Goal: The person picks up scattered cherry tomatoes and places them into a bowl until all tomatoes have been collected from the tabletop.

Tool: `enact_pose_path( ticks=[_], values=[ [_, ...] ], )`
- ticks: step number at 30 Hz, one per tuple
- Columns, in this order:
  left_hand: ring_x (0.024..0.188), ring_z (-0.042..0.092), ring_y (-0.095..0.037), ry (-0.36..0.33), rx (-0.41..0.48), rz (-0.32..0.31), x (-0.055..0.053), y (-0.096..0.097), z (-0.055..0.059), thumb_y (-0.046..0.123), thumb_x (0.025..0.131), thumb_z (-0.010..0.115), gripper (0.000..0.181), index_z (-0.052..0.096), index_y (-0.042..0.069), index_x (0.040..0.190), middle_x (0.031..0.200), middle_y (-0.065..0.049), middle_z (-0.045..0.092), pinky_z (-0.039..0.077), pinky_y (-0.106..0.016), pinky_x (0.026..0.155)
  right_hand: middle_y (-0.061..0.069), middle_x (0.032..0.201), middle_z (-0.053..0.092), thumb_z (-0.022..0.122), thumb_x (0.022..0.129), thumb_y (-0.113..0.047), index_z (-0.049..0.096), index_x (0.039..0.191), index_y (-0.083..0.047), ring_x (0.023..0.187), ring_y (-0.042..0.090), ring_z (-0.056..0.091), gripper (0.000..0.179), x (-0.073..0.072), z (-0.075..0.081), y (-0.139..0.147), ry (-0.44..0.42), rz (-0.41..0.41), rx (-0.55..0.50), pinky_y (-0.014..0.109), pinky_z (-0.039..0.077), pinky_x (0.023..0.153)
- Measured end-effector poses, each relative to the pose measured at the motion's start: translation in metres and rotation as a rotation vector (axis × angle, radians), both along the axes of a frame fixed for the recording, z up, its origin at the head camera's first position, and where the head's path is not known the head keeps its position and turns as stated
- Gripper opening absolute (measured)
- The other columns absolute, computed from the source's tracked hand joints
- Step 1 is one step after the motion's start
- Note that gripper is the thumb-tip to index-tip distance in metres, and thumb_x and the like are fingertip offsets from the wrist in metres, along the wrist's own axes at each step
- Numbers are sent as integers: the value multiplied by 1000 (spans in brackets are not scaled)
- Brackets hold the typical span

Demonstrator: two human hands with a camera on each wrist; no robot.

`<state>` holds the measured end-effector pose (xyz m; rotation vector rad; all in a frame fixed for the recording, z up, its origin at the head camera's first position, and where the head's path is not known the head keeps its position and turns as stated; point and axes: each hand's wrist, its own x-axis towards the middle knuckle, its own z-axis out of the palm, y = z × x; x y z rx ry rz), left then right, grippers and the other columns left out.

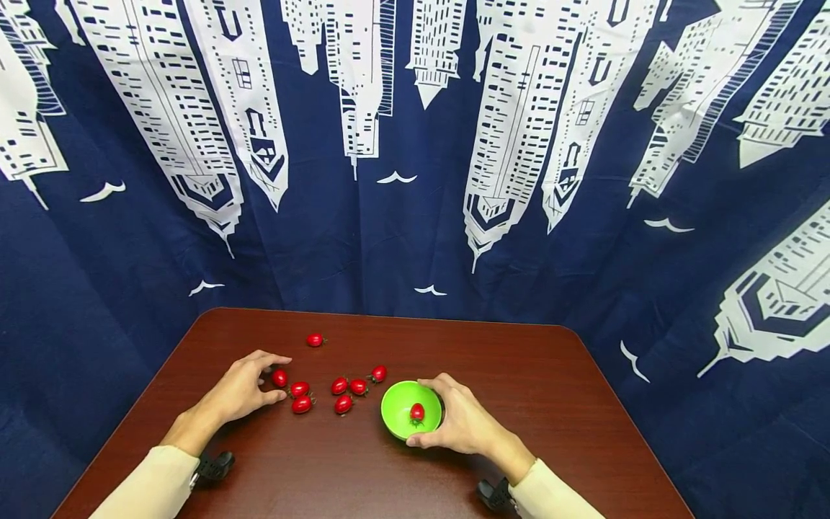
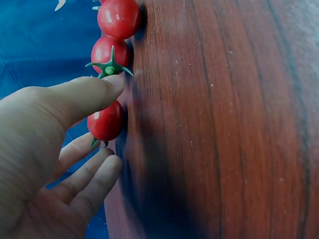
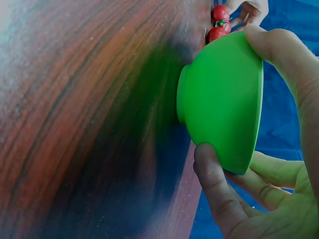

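My right hand (image 1: pixel 463 418) grips a small green bowl (image 1: pixel 392 422) by its sides, thumb at the near rim and fingers at the far one. Its foot is down at the table surface in the right wrist view. Inside the bowl lies one red cherry tomato (image 1: pixel 417 412). At the left, my left hand (image 1: pixel 243 386) reaches round another cherry tomato (image 2: pixel 105 122) with thumb and fingers spread apart. Part of that tomato is hidden behind the thumb in the left wrist view. Two more tomatoes (image 1: pixel 301 404) sit just right of the left fingertips.
Between the hands is a cluster of several cherry tomatoes (image 1: pixel 359 387). A single tomato (image 1: pixel 315 339) lies farther back on the brown wooden table (image 1: pixel 454 346). Behind the table's far edge hangs a dark blue cloth (image 1: pixel 363 245) with white printed buildings.
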<state>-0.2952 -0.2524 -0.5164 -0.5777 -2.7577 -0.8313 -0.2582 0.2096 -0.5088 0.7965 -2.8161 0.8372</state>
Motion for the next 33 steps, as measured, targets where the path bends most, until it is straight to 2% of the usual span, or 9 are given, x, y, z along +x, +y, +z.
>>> enact_pose_path(
  ticks=[6, 13, 17, 26, 33],
  values=[
    [103, 79, -29, -4, 26, -27, -4, -1, -6, 7, 86, 103, 54, 81, 1, 134, 118, -12, 79, 72, -40, 85, -7, 126, 73, 108, 73, -61, 72, 153, -12, 116, 19, 73, 101, 0, 1, -1, -3, -1, 12, 34, 63, 99],
    [94, 79, -21, 23, 29, -7, -6, -1, -11, 4, 86, 101, 40, 86, 4, 123, 111, -6, 82, 70, -33, 83, -5, 126, 73, 108, 73, -60, 72, 153, -10, 115, 17, 73, 101, -1, 2, -1, 3, 5, 11, 32, 64, 99],
    [92, 76, -17, 22, 20, 2, -8, -2, -12, 4, 87, 99, 37, 87, 6, 122, 109, -2, 82, 67, -30, 83, -5, 125, 73, 108, 73, -59, 72, 153, -9, 114, 16, 73, 101, -1, 1, -1, -3, 5, 7, 31, 64, 99],
    [87, 74, -15, 13, 43, 12, -8, -3, -14, 3, 85, 102, 32, 85, 6, 113, 99, -1, 76, 64, -26, 76, -5, 126, 73, 108, 74, -60, 72, 153, -10, 115, 17, 73, 101, 2, -2, 0, -2, 3, 4, 32, 63, 99],
    [83, 71, -11, 50, 62, 28, -7, -4, -13, 4, 84, 103, 30, 83, 8, 107, 97, -1, 74, 62, -23, 74, -4, 127, 73, 108, 74, -59, 71, 154, -10, 116, 18, 73, 100, 1, 0, -1, 2, 2, -1, 33, 64, 100]
  ],
)
